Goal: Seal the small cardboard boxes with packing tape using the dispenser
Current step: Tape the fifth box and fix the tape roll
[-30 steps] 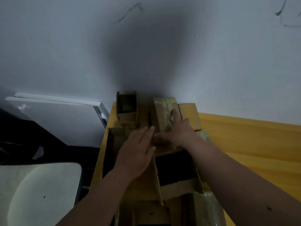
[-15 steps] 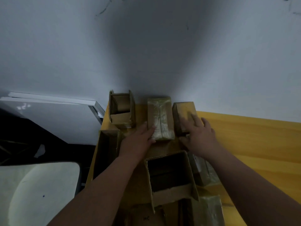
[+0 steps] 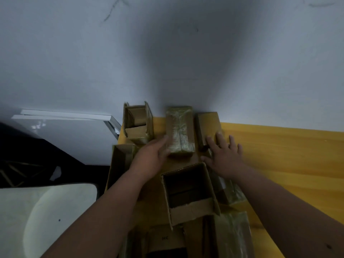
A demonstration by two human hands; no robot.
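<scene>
Several small cardboard boxes crowd the left end of a yellow table (image 3: pixel 279 155). A taped box (image 3: pixel 179 130) lies against the wall in the middle, and my left hand (image 3: pixel 151 155) touches its near left side with straight fingers. To its right lies a plain closed box (image 3: pixel 208 127); my right hand (image 3: pixel 223 155) rests flat with spread fingers at its near end. An open empty box (image 3: pixel 188 190) stands in front of both hands. Another open box (image 3: pixel 137 121) stands at the back left. No tape dispenser is in view.
More boxes lie at the bottom: a tape-covered one (image 3: pixel 230 235) at the right and an open tall one (image 3: pixel 121 161) at the table's left edge. A white chair (image 3: pixel 46 211) stands left of the table. The grey wall (image 3: pixel 167 53) rises right behind the boxes.
My right hand left the taped box and moved right to the plain box, spreading its fingers. My left hand shifted to the taped box's left side. The view tilted slightly.
</scene>
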